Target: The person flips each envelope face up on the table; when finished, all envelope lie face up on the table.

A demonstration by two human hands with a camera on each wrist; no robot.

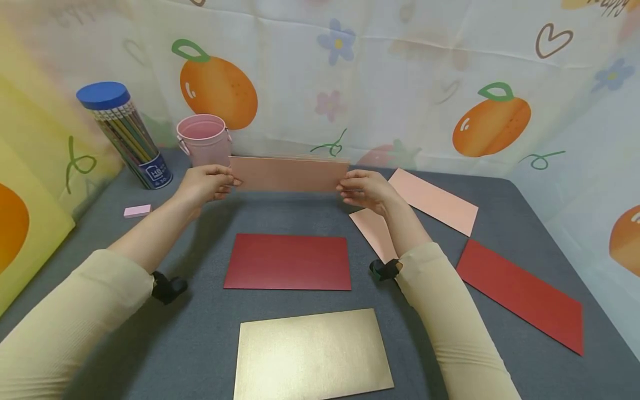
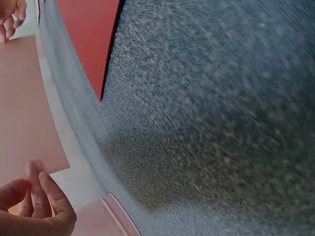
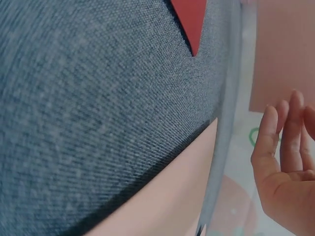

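Note:
Between my two hands a long peach-pink paper card [image 1: 292,174] is held up above the back of the table, its broad face toward me. A second thin edge shows along its top. My left hand [image 1: 207,184] pinches its left end between thumb and fingers, in front of the pink bucket [image 1: 205,145]. At the other end, my right hand [image 1: 367,190] pinches the right edge; in the right wrist view its fingers reach up to the card's corner. Below the held card, a dark red card [image 1: 289,262] lies flat, with a gold card [image 1: 312,355] nearer to me.
Right of centre lie two peach-pink cards [image 1: 435,201], one partly under my right forearm, and a red card [image 1: 522,294]. A blue-lidded tube of pencils [image 1: 127,136] leans at the back left. A small pink block [image 1: 137,211] lies before it. Fruit-printed cloth hangs behind.

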